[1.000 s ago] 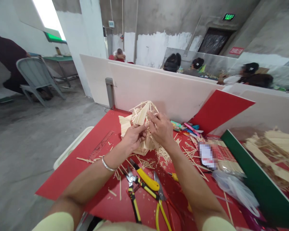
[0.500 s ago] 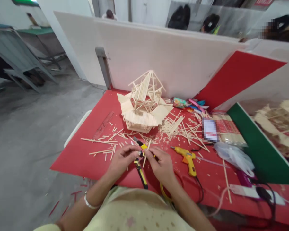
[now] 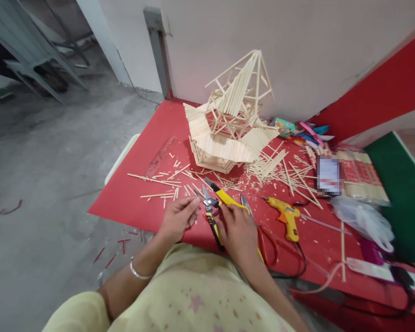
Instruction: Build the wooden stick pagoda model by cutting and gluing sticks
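Observation:
My left hand [image 3: 181,217] is closed in a pinch left of the pruning shears; whatever lies between its fingertips is too small to make out. The shears [image 3: 212,221] have black and yellow handles and a short metal blade pointing away from me. Curled over their right side is my right hand [image 3: 240,230], its fingers closed on a handle. A yellow utility knife [image 3: 226,197] lies just beyond, partly under that hand. Behind it stands a tiered model [image 3: 224,150] of pale wooden sticks, with a pointed open-frame roof [image 3: 244,87] partly covered in sticks.
Loose sticks [image 3: 269,166] and offcuts are scattered around the model on the red tabletop [image 3: 124,198]. Red-handled scissors [image 3: 268,246] and a yellow glue gun [image 3: 288,219] with its cord lie rightward. A clear ruler [image 3: 161,157] lies left. A white partition [image 3: 297,55] rises behind.
My view has tilted down and closer. My hands have moved apart; the stick seen between them is no longer visible there. My right hand has come onto the shears.

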A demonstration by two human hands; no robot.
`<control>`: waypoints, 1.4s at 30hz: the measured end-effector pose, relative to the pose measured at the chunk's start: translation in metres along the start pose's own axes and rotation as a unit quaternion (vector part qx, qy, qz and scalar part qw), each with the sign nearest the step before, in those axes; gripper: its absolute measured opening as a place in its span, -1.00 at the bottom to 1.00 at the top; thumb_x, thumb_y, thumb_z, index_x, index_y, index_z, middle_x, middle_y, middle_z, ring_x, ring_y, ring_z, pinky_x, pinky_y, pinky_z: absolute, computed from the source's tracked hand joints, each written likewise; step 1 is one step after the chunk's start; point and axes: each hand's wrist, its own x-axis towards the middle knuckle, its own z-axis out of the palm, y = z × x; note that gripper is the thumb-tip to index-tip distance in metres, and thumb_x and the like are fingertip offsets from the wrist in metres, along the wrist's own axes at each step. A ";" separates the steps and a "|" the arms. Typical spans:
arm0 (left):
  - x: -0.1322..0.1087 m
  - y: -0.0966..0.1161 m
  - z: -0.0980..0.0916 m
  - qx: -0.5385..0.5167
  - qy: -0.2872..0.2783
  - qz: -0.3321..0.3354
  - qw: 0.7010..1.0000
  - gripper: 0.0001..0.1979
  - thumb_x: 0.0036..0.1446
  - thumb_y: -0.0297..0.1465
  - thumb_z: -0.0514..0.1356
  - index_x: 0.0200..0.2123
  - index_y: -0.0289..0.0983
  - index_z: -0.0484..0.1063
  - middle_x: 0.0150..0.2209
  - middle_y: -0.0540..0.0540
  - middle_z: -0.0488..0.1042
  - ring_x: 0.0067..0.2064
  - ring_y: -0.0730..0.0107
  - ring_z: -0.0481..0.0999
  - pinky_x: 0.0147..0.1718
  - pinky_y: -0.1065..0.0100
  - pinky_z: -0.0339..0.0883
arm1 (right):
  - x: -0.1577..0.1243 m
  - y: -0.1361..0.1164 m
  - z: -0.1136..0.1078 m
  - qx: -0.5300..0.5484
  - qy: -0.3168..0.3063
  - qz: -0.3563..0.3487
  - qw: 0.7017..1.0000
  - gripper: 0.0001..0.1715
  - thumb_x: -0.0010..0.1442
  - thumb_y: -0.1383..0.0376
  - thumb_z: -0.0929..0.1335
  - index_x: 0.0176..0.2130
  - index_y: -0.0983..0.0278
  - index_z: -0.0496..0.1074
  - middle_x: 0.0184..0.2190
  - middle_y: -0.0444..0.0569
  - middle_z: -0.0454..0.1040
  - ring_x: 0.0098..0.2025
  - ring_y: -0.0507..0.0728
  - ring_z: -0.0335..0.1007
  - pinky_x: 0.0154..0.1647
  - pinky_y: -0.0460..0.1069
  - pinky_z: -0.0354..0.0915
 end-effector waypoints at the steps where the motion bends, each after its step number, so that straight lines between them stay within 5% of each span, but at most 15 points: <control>1: 0.000 -0.002 -0.002 -0.005 -0.007 -0.008 1.000 -0.65 0.05 -0.19 0.35 -0.21 -0.35 0.56 -0.57 0.02 0.40 -0.68 0.68 0.17 -0.74 0.57 -0.07 | 0.003 -0.001 0.001 -0.025 -0.015 0.005 1.000 -0.56 0.31 0.17 0.27 0.12 0.24 0.41 -0.09 0.13 0.45 -0.10 0.23 0.31 -0.05 0.11 0.22; 5: -0.003 -0.004 -0.006 -0.027 -0.012 -0.019 0.999 -0.66 0.05 -0.22 0.36 -0.19 -0.34 0.55 -0.52 -0.02 0.46 -0.66 0.69 0.17 -0.72 0.57 -0.08 | 0.008 -0.007 0.003 -0.059 -0.038 0.007 0.998 -0.56 0.34 0.21 0.22 0.15 0.25 0.38 -0.07 0.11 0.44 -0.10 0.22 0.29 -0.07 0.11 0.17; 13: 0.002 -0.006 -0.010 -0.013 0.010 -0.017 1.000 -0.66 0.04 -0.20 0.36 -0.23 -0.34 0.50 -0.49 -0.08 0.53 -0.66 0.60 0.30 -0.75 0.55 -0.01 | 0.023 0.014 0.004 -0.079 0.023 0.004 0.997 -0.52 0.32 0.12 0.24 0.16 0.23 0.36 0.06 0.16 0.38 0.02 0.26 0.23 -0.06 0.12 0.11; 19: 0.002 -0.009 -0.002 -0.011 -0.002 -0.027 1.000 -0.65 0.04 -0.17 0.35 -0.23 -0.35 0.52 -0.49 -0.07 0.51 -0.67 0.64 0.27 -0.74 0.55 -0.03 | 0.055 0.038 0.013 -0.102 -0.014 -0.005 0.995 -0.54 0.32 0.13 0.25 0.12 0.28 0.37 -0.19 0.14 0.43 -0.13 0.25 0.27 -0.15 0.09 0.15; 24: 0.001 -0.005 -0.002 -0.010 0.003 -0.030 0.999 -0.65 0.04 -0.17 0.34 -0.28 -0.36 0.52 -0.49 -0.07 0.51 -0.67 0.66 0.24 -0.73 0.55 -0.08 | 0.028 0.028 -0.003 0.030 0.072 -0.026 0.997 -0.49 0.34 0.13 0.22 0.18 0.31 0.29 -0.06 0.18 0.43 -0.07 0.22 0.36 -0.14 0.06 0.29; 28: -0.001 0.001 0.002 0.005 -0.003 -0.011 1.000 -0.65 0.02 -0.16 0.34 -0.36 -0.37 0.51 -0.53 -0.07 0.51 -0.68 0.67 0.21 -0.69 0.53 -0.03 | -0.006 0.012 -0.023 0.111 0.042 -0.110 0.987 -0.50 0.32 0.23 0.28 0.22 0.28 0.25 -0.09 0.10 0.51 -0.15 0.15 0.45 -0.18 -0.01 0.33; 42: -0.020 0.008 0.006 0.121 -0.048 -0.029 0.991 -0.68 0.10 -0.19 0.23 -0.50 -0.35 0.46 -0.62 0.01 0.34 -0.66 0.63 0.10 -0.67 0.49 -0.08 | -0.038 0.011 -0.013 0.112 0.076 -0.107 0.985 -0.42 0.26 0.31 0.34 0.25 0.28 0.26 -0.18 0.08 0.54 -0.22 0.12 0.47 -0.24 -0.03 0.33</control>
